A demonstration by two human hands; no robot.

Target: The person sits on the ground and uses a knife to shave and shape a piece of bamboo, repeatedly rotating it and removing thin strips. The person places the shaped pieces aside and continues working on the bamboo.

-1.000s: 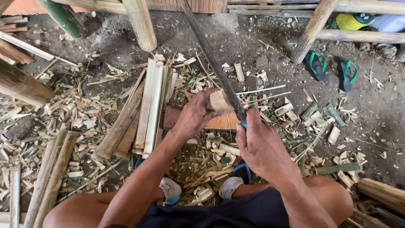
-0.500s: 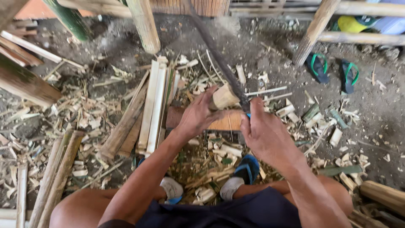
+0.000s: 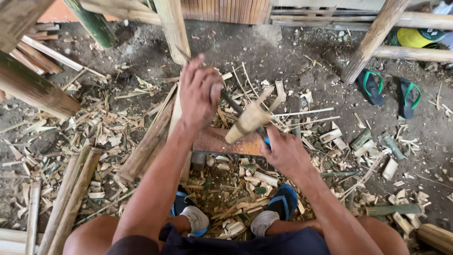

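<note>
Left hand (image 3: 199, 92) raised, fingers loosely curled on blade's (image 3: 231, 101) back; right hand (image 3: 283, 153) grips knife handle; bamboo piece (image 3: 252, 118) wedged on blade above wooden block (image 3: 222, 141)

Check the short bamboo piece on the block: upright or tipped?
Tipped. The bamboo piece leans diagonally over the wooden block, with the blade against it.
</note>
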